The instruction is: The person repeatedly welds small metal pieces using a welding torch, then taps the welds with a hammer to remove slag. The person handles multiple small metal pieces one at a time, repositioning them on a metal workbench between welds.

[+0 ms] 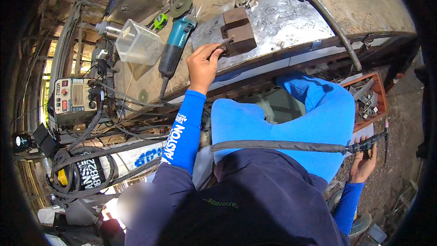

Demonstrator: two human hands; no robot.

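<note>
My left hand (203, 64) reaches up onto the workbench and pinches a small grey metal piece (225, 42). The piece's tip touches the brown metal blocks (239, 29), which lie on a scribbled grey steel plate (291, 18). My right hand (364, 164) is low at my right side, closed round the handle of a welding torch (366, 145). The torch's black cable (273, 146) runs across my lap, over blue trousers. Both sleeves are blue.
A teal angle grinder (175, 45), a clear plastic tub (139, 43) and a green tape measure (160, 20) lie left of the blocks. A hammer (332, 23) rests at the right. Welding machine (73, 95) and coiled cables (77, 164) at left; orange tray of metal parts (369, 100) at right.
</note>
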